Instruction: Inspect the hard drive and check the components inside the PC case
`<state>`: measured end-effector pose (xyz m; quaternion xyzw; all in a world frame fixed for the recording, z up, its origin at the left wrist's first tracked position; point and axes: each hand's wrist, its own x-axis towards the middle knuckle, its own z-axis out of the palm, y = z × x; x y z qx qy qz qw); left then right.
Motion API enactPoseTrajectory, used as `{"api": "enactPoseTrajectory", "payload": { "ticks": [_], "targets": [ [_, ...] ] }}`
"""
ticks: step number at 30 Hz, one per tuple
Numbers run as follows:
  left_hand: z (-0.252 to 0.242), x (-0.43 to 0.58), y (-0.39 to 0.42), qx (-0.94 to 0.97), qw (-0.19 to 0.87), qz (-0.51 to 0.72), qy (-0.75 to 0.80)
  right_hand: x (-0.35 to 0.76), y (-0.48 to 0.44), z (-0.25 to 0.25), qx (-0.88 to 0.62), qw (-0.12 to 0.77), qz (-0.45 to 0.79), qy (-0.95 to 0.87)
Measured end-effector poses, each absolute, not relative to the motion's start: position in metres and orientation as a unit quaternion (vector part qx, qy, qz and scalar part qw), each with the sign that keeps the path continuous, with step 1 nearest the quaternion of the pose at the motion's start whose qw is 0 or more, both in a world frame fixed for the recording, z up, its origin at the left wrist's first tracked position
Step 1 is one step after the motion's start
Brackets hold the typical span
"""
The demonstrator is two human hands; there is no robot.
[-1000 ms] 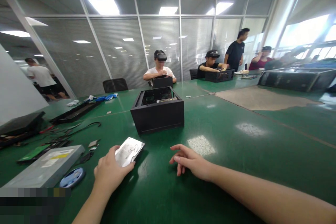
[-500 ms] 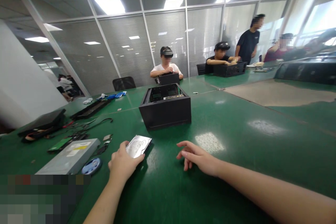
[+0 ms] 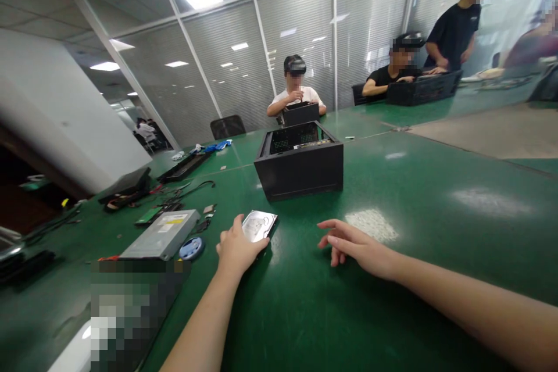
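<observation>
My left hand (image 3: 239, 249) is wrapped round the silver hard drive (image 3: 259, 225), thumb on its right edge and fingers at its left. The drive is just above or on the green table (image 3: 296, 314); which of the two I cannot tell. My right hand (image 3: 349, 243) hovers over the table to the right, fingers loosely bent and apart, holding nothing. Beyond both hands stands a black computer case (image 3: 300, 170) with its top open. Left of my left hand lie a blue round part (image 3: 191, 249) and a grey optical drive (image 3: 161, 235).
Cables (image 3: 192, 189), a green circuit board (image 3: 148, 215) and a long black tray (image 3: 183, 167) lie at the left. Across the table a person in white (image 3: 311, 95) works at another case; further right are more people and a black case (image 3: 422, 88).
The view has turned left, so the table and things appear shifted right. My left hand still holds the hard drive, and my right hand keeps its open pose.
</observation>
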<state>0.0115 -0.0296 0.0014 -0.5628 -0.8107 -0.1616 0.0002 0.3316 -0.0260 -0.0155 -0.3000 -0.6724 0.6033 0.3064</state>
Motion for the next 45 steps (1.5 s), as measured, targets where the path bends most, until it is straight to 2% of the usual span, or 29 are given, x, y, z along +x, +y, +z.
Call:
{"api": "enactPoseTrajectory", "payload": {
  "ticks": [10, 15, 19, 23, 29, 35, 41, 43, 45],
  "targets": [
    [0.001, 0.01, -0.027, -0.574, -0.022, -0.162, -0.802, 0.331, -0.026, -0.012, -0.304, 0.306, 0.598, -0.675],
    [0.003, 0.013, -0.026, -0.542, -0.09, -0.243, -0.799, 0.333, -0.029, -0.01, -0.302, 0.3, 0.599, -0.678],
    [0.004, 0.014, -0.024, -0.527, -0.098, -0.255, -0.805, 0.334, -0.029, -0.007, -0.307, 0.297, 0.599, -0.677],
    [0.005, 0.021, -0.025, -0.523, -0.082, -0.24, -0.814, 0.334, -0.028, -0.01, -0.309, 0.293, 0.596, -0.68],
    [0.002, 0.031, -0.03, -0.569, 0.006, -0.149, -0.809, 0.334, -0.027, -0.011, -0.31, 0.291, 0.592, -0.685],
    [0.0, 0.037, -0.032, -0.575, 0.028, -0.152, -0.804, 0.334, -0.029, -0.007, -0.322, 0.286, 0.583, -0.689],
    [0.004, 0.036, -0.035, -0.565, -0.021, -0.214, -0.797, 0.334, -0.029, -0.009, -0.32, 0.281, 0.587, -0.688],
    [0.005, 0.036, -0.036, -0.558, -0.057, -0.291, -0.775, 0.334, -0.03, -0.008, -0.326, 0.278, 0.588, -0.686],
    [0.007, 0.039, -0.036, -0.523, -0.152, -0.431, -0.719, 0.334, -0.03, -0.007, -0.33, 0.278, 0.587, -0.685]
  ]
}}
